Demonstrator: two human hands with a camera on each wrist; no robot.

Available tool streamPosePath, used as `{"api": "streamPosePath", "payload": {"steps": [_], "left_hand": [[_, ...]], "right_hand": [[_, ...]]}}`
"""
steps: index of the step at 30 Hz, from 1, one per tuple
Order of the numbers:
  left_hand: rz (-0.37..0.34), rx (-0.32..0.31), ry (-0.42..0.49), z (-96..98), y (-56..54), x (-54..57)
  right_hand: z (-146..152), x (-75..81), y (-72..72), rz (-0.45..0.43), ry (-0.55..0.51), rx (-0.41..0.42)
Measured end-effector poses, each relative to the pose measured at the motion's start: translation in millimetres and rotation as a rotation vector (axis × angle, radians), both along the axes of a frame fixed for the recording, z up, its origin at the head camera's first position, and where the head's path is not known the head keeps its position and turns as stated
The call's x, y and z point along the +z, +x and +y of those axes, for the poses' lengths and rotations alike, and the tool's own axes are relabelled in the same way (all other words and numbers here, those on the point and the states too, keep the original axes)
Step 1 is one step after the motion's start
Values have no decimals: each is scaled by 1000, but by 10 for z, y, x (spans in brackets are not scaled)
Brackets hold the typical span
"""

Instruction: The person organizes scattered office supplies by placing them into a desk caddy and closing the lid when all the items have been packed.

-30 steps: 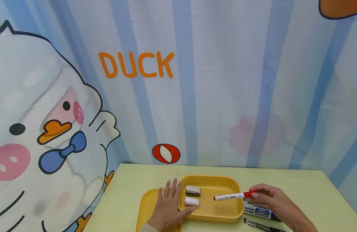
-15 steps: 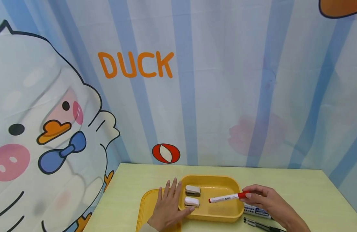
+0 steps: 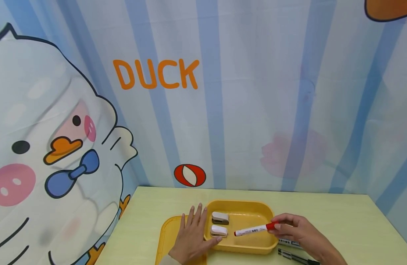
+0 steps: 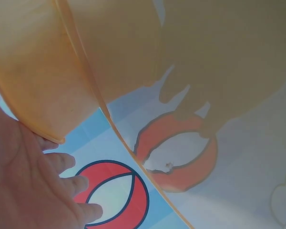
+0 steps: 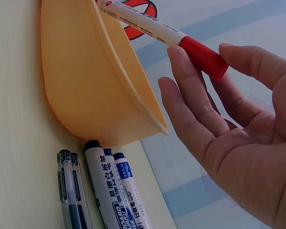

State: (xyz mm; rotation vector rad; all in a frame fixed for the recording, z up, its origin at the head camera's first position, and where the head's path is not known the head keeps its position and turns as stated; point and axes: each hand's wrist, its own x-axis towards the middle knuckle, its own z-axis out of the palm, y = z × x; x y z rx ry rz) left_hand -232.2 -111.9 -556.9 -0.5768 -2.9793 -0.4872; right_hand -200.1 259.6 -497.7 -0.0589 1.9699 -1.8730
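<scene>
In the head view, my right hand (image 3: 297, 233) pinches the red cap of a whiteboard marker (image 3: 251, 230) between thumb and fingers. The marker's white barrel slants down to the left above the yellow tray (image 3: 244, 250). Inside the tray's left part sit two small staplers, a grey-white one (image 3: 220, 218) behind a white one (image 3: 218, 231). My left hand (image 3: 193, 235) lies with fingers spread and straight along the tray's left edge, partly over a flat yellow lid (image 3: 168, 235). The right wrist view shows the grip on the red cap (image 5: 202, 57) closely.
Right of the tray lie white markers (image 5: 107, 186) with dark and blue ends, partly hidden by my right hand in the head view. Clear pens (image 5: 69, 186) with dark parts lie beside them. A printed curtain (image 3: 243, 92) hangs behind the table (image 3: 339, 217).
My right hand has moved left and slightly down with the red marker, bringing the barrel further over the tray. The left hand and staplers stay where they were.
</scene>
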Motion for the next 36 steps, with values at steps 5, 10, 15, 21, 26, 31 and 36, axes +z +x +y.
{"api": "streamPosePath", "payload": {"steps": [5, 10, 15, 21, 26, 31, 36], "left_hand": [[0, 1, -6, -3, -1, 2], [-7, 4, -12, -1, -3, 9], [-6, 4, -15, 4, 0, 12], [2, 5, -8, 1, -1, 2], [-3, 7, -8, 5, -1, 12], [-8, 8, -15, 10, -4, 18], [-12, 7, -11, 6, 7, 27]], "right_hand": [[-17, -16, -7, -13, -33, 23], [-35, -26, -25, -16, -71, 64], [-65, -26, -31, -9, -70, 87], [-83, -26, -35, -11, -64, 107], [-92, -36, -26, -13, -61, 129], [-115, -47, -25, -15, -51, 134], [-136, -46, -13, -7, -22, 127]]}}
